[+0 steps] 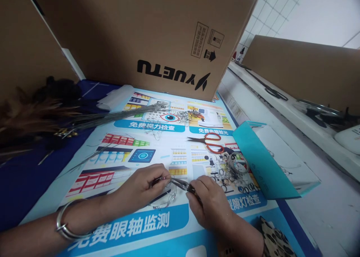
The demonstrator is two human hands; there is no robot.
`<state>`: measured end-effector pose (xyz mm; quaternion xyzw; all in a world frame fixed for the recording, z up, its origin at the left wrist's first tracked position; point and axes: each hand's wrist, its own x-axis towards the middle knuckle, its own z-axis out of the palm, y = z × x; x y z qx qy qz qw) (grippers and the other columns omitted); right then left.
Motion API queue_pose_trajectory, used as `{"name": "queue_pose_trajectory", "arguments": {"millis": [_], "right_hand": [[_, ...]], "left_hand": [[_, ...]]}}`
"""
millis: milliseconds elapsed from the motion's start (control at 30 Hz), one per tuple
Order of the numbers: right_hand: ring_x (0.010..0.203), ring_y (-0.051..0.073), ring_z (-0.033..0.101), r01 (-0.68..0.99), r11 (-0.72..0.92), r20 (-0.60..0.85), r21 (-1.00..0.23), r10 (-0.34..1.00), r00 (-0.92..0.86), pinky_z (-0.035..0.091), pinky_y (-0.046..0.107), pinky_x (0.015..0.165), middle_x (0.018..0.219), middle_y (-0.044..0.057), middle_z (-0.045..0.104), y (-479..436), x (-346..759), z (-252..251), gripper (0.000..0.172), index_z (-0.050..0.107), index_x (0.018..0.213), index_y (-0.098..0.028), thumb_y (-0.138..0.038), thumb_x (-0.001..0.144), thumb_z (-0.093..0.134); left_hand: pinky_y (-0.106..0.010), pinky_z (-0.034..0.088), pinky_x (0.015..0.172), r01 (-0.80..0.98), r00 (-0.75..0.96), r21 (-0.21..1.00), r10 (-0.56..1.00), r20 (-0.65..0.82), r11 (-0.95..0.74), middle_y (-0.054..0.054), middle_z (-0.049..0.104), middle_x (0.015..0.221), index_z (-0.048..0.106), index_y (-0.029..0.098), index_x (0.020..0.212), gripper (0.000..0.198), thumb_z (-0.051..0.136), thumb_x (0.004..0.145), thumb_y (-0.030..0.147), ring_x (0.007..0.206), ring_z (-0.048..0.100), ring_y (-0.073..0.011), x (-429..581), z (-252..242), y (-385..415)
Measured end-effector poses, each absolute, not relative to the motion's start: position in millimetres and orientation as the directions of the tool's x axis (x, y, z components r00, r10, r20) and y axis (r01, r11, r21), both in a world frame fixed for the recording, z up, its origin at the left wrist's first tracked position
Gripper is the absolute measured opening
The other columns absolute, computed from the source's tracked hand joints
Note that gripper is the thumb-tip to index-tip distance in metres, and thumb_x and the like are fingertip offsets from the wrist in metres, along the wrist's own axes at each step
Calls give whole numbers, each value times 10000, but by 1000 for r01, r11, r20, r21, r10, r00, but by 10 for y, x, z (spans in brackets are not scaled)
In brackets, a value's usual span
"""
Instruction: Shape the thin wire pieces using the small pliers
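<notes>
My right hand [209,199] is wrapped round the handles of a pair of pliers [181,183], whose jaws point left. Closed in a pinch, my left hand [153,184] holds a thin wire piece [170,199] at the tips of the jaws. Loops of this wire hang below the fingers, over the printed sheet. Exactly what the jaws grip is too small to tell. Beyond the hands lie scissors [213,137] with orange-red handles. A tangle of wire rings and loops [233,170] lies to the right of my right hand.
A bundle of straight wires [126,113] lies at the back left, near brown feathery material [30,118]. More bent wire pieces [184,116] lie behind the scissors. An open teal box [264,167] stands at right. A large cardboard box [146,35] blocks the back.
</notes>
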<state>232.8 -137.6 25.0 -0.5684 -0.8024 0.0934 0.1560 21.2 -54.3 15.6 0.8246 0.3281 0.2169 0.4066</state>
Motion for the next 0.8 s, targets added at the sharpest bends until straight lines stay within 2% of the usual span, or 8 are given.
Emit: {"name": "queue_pose_trajectory", "arguments": {"millis": [433,800], "right_hand": [[796,213,499,907,339,227,-251,931,-285,425,333,709,831,97,544,-1402,2278,183,197,568,935,-147,-263,870,423],[751,208,497,926,339,218,-164,928,-301,398,323,650,812,78,542,-1402,2280,181,191,564,940,-165,-275,876,422]], "left_hand": [[-228,375,590,452,619,783,782,71,-428,6,562,705,541,172,749,164,429,843,247,641,509,-124,258,162,-597],[-217,375,575,475,580,801,814,27,-365,12,566,680,551,177,733,168,441,829,261,621,497,-126,280,216,-613]]}}
